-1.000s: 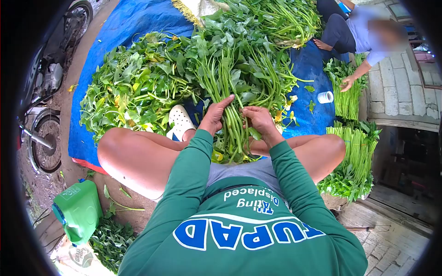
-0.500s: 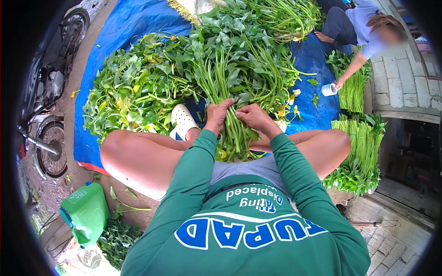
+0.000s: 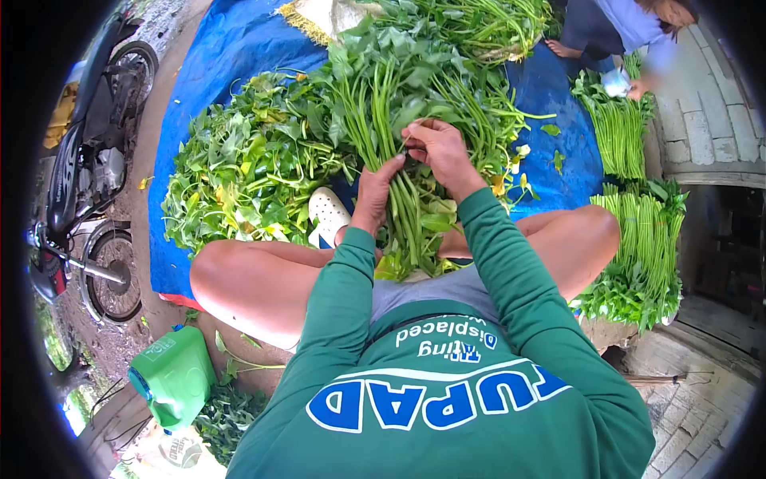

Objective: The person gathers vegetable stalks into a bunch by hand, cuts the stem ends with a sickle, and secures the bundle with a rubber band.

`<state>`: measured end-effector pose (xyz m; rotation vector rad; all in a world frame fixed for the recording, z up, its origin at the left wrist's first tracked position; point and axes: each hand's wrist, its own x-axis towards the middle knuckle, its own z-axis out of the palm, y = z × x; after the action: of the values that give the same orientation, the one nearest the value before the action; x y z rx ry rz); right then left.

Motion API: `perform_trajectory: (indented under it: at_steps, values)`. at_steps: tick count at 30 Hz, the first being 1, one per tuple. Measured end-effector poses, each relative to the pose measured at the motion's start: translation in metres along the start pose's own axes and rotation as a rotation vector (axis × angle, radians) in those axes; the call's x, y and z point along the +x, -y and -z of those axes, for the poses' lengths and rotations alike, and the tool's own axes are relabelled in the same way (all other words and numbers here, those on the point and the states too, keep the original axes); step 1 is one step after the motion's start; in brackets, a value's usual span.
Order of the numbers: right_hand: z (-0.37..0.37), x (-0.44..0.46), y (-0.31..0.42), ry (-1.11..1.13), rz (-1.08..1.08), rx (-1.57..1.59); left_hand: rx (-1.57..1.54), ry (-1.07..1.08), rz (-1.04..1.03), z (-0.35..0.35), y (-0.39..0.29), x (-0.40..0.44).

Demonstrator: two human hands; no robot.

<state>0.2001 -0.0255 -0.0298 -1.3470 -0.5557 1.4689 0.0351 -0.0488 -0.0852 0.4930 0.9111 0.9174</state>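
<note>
Fingertips of the right hand (image 3: 444, 157) pinch narrowly, just far of the left hand (image 3: 373, 195); what they hold, I cannot tell; the left, closed round the stems (image 3: 408, 219) near the lap, seemingly bears them alone

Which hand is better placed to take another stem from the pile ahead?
Probably the right hand: it is farther forward, over the pile, with its fingertips pinched together. The left hand grips the bunch, so freeing it might let the stems spread.
</note>
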Motion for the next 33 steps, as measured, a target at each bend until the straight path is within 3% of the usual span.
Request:
perform_trajectory:
  at_steps: [4, 8, 12, 20, 23, 25, 27, 33]
  values:
    - [0.014, -0.027, 0.002, 0.114, -0.05, 0.255, -0.139, 0.064, 0.09, 0.008, 0.002, 0.01]
    - [0.017, -0.041, -0.006, 0.122, -0.022, 0.2, -0.299, 0.124, 0.18, -0.003, -0.012, 0.001]
    - [0.014, -0.05, -0.007, 0.222, 0.126, 0.03, -0.245, 0.108, 0.122, 0.0, -0.007, 0.008]
    - [0.011, -0.047, 0.011, 0.345, 0.167, -0.145, -0.054, 0.062, 0.067, -0.014, -0.027, 0.003]
    - [0.011, -0.065, 0.028, 0.334, 0.175, -0.099, 0.054, -0.008, 0.063, -0.003, -0.03, 0.009]
    - [0.011, -0.097, 0.053, 0.233, 0.206, -0.067, -0.046, -0.062, 0.047, -0.004, -0.038, 0.009]
    - [0.02, -0.113, 0.063, 0.126, 0.106, -0.05, -0.118, -0.064, 0.007, -0.007, -0.048, 0.005]
    - [0.011, -0.151, 0.016, 0.09, -0.034, -0.723, -0.069, -0.167, -0.234, -0.017, -0.055, 0.007]
